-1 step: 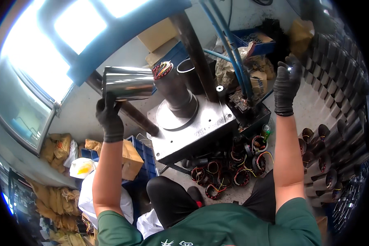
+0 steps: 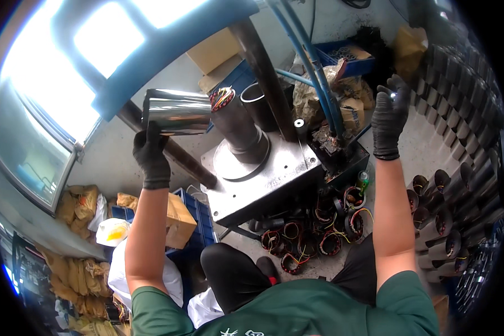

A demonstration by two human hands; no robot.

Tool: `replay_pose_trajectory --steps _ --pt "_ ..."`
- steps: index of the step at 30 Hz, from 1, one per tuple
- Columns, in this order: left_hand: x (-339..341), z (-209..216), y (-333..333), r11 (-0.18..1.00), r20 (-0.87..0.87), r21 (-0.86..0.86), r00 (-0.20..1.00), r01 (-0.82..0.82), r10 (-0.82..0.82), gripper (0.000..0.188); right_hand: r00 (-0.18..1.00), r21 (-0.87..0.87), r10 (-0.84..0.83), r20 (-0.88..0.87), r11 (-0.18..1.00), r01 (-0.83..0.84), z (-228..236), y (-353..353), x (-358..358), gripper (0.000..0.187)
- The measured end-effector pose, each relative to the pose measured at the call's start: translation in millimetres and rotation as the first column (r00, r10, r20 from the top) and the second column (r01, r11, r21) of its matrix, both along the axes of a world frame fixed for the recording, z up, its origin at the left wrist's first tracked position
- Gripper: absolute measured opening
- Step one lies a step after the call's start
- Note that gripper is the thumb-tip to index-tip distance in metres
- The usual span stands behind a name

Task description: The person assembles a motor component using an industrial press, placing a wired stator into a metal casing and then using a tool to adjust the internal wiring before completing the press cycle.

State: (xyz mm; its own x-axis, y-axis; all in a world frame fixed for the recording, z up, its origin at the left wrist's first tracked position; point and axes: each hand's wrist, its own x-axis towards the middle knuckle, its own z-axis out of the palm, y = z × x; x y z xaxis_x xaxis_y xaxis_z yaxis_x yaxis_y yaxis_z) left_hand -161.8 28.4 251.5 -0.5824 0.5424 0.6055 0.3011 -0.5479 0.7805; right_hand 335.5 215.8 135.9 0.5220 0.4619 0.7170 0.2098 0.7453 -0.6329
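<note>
A shiny metal cylinder [image 2: 176, 113] lies level in the air, my gloved left hand [image 2: 151, 155] closed on its lower left end. Its other end is close to a bundle of coloured wires and red-and-black windings [image 2: 222, 99]. That bundle tops a dark grey cylindrical post [image 2: 238, 131] on the press's metal table [image 2: 263, 182]. From this angle I cannot tell whether the cylinder touches the bundle. My gloved right hand [image 2: 391, 115] is raised at the right, fingers apart. A small bright spot shows among those fingers; what it is I cannot make out.
Blue press crossbeam [image 2: 173, 53] and dark columns [image 2: 263, 78] frame the table. Several wound rings with wires [image 2: 329, 243] lie on the floor below. Rows of grey cylinders [image 2: 451, 106] stand at right. A cardboard box [image 2: 180, 221] and white sacks [image 2: 165, 280] are at left.
My left hand and the shiny cylinder have shifted very slightly to the right. The right hand stays raised in nearly the same place.
</note>
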Motion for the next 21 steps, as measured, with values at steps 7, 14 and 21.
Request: replay_pose_trajectory --steps 7,14,21 --pt "11 50 114 0.98 -0.16 -0.192 0.987 -0.055 0.024 0.043 0.997 -0.07 -0.071 0.023 0.995 0.073 5 -2 24 0.034" --pt "10 82 172 0.921 -0.534 -0.311 0.845 -0.234 0.035 0.056 0.98 -0.127 -0.162 0.114 0.976 0.176 21 -20 35 0.022" --pt "3 97 183 0.878 -0.775 -0.355 0.626 -0.32 -0.086 0.062 0.981 -0.181 -0.041 0.189 0.981 0.076 30 -25 56 0.022"
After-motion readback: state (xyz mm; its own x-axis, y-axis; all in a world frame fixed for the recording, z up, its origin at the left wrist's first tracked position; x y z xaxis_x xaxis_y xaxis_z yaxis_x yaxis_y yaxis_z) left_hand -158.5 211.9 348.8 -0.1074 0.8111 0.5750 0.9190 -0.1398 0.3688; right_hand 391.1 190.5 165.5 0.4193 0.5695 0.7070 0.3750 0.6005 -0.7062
